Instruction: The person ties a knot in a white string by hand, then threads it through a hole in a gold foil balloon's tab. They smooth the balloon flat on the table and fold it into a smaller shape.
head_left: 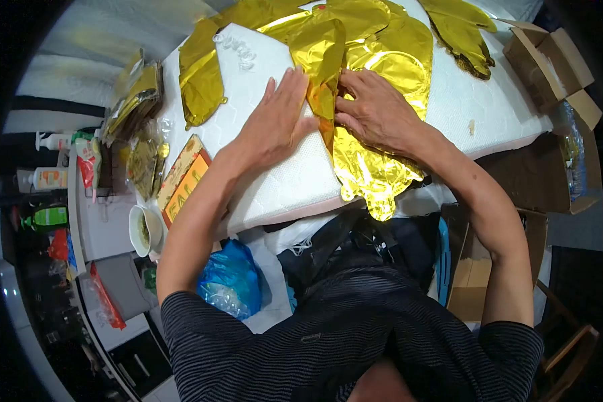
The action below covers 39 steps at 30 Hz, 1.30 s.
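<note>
A large gold foil sheet (388,74), flat and crinkled, lies across the white quilted surface, its lobed lower end near the front edge. One part is folded up between my hands. My left hand (280,120) rests with fingers stretched out, its fingertips against the left side of that fold. On the right side, my right hand (375,110) has its fingers bent over the foil at the fold; whether they pinch it is hidden. A separate-looking gold foil piece (201,77) lies to the left, beside small clear curled pieces (238,50).
Another gold foil piece (462,33) lies at the upper right, near open cardboard boxes (549,63). Packaged foil (137,100), a printed box (183,175) and a white bowl (144,231) stand left. A blue plastic bag (231,278) is below the front edge.
</note>
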Motion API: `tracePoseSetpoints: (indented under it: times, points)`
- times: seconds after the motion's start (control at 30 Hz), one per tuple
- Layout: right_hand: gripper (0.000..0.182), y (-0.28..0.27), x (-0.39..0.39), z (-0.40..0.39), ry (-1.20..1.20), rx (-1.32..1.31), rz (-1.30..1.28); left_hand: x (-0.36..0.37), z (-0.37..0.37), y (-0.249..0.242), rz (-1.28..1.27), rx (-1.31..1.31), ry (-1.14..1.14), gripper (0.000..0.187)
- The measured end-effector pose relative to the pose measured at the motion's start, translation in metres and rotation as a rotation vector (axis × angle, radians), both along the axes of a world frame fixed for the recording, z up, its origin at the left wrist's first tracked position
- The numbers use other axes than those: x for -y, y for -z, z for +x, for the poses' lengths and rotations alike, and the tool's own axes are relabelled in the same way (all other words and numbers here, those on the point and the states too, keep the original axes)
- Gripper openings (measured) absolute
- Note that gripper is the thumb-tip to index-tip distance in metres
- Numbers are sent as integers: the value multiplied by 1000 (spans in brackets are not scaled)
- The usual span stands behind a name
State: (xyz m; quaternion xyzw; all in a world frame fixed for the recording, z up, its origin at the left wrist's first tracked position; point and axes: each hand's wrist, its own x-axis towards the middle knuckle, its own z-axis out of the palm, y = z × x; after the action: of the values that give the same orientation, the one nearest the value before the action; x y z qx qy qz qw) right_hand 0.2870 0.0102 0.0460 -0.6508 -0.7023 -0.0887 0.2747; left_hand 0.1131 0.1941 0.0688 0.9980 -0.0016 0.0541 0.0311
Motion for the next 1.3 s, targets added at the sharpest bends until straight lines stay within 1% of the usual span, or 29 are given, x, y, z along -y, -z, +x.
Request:
tracePoseSetpoints:
  times: [0.1, 0.13, 0.27, 0.43, 0.47, 0.53, 0.6, 0.67, 0.7, 0.77, 0.9, 0.97, 1.0, 1.03, 1.13, 1.3]
  points:
    - [26, -1, -1, 1, -5, -36, -68, -11, 12, 8, -9, 22, -44, 74]
    - [26, 0, 0, 0, -16, -59, -44, -14, 18, 8, 7, 46, -38, 74]
    - [27, 2, -1, 1, -17, -23, -28, -17, 30, 11, 15, 45, -61, 73]
    - [32, -2, -1, 1, -7, 9, -96, -17, 31, 11, 32, 65, -50, 76]
    - [31, -3, -1, 2, -15, 0, -88, -15, 30, 9, 45, 83, -47, 76]
    - [29, -5, -1, 2, -13, -5, -97, -9, 24, 8, -14, 57, -17, 78]
    - [29, -4, -2, 1, -20, 5, -81, -8, 24, 8, 0, 57, -12, 78]
    - [24, -3, -3, -2, -14, -38, -5, -9, 25, 11, 9, 57, -6, 80]
    - [24, -4, -2, -2, -20, -32, -7, -10, 26, 12, 7, 63, -12, 80]
    - [25, -10, 0, -2, -4, -46, -103, -11, 29, 13, 63, 85, -21, 81]
    - [24, -4, -1, 0, -17, -42, -87, -14, 32, 14, 61, 75, -3, 82]
    - [25, -3, -1, -1, 3, 7, -95, -15, 32, 16, 99, 58, 4, 83]
    - [26, -1, -2, 1, 9, 33, -100, -15, 32, 16, 109, 55, 5, 79]
    - [26, 2, -3, 2, 5, 28, -119, -16, 32, 19, 89, 50, 1, 79]
    - [27, 2, -4, 2, -18, 62, -26, -20, 32, 23, 111, 72, 31, 65]
    - [26, -10, -3, 5, -81, 33, -64, -17, 30, 21, 92, 76, 21, 64]
